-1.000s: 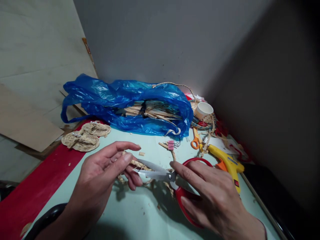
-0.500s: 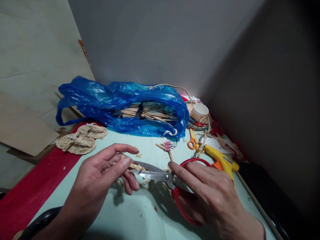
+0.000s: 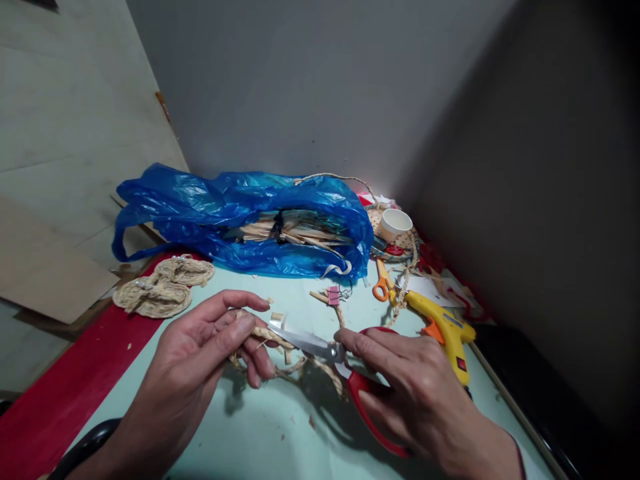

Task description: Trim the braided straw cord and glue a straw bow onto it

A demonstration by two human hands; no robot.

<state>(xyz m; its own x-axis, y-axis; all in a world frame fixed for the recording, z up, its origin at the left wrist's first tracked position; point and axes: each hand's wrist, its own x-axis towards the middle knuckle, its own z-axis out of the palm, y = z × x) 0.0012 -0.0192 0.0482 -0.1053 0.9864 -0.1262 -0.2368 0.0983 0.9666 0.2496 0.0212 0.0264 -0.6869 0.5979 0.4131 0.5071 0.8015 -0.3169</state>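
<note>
Between the thumb and fingers of my left hand [image 3: 210,340] is a braided straw cord [image 3: 274,337], its end jutting toward the right. My right hand [image 3: 410,387] grips red-handled scissors [image 3: 313,343], with the blades brought together beside the cord. A small pale scrap [image 3: 276,320] shows just by the blade tips. More of the braid [image 3: 327,379] hangs below and behind the scissors. A pink binder clip [image 3: 333,295] is clamped on a braid end on the table behind them.
At the back lies a blue plastic bag [image 3: 200,207] holding bundled straw strips [image 3: 305,230]. Two pairs of coiled straw pieces [image 3: 153,295] rest at left. On the right are a yellow glue gun [image 3: 440,317], orange-handled scissors [image 3: 381,287] and a paper cup [image 3: 397,225].
The scissor blades have gone from parted around the braid to closed. A small scrap now appears beside their tips. My left hand keeps its hold, shifted slightly left.
</note>
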